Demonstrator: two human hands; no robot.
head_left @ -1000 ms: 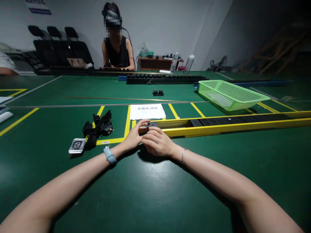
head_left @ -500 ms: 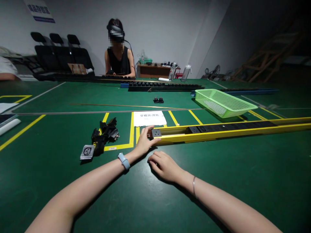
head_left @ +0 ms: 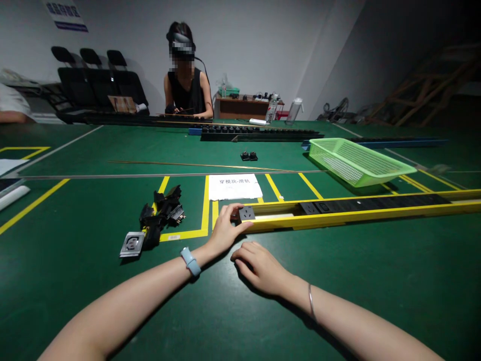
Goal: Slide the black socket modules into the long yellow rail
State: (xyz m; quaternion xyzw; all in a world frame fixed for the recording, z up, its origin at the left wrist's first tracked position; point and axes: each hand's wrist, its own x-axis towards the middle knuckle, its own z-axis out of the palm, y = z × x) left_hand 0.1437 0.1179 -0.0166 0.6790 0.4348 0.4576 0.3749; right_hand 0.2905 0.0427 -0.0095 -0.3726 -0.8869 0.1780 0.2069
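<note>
Left hand [head_left: 223, 231]: grip closed around left end of yellow rail [head_left: 338, 217], thumb along front wall, fingers behind socket module [head_left: 247, 214]; contact with module itself hard to tell. Module sits in rail's end, apart from black module row [head_left: 376, 203]. Right hand [head_left: 263, 268]: near rail, low over bench [head_left: 233, 321], grip loosely open, fingers curled. Black parts [head_left: 162, 213] left of left hand.
</note>
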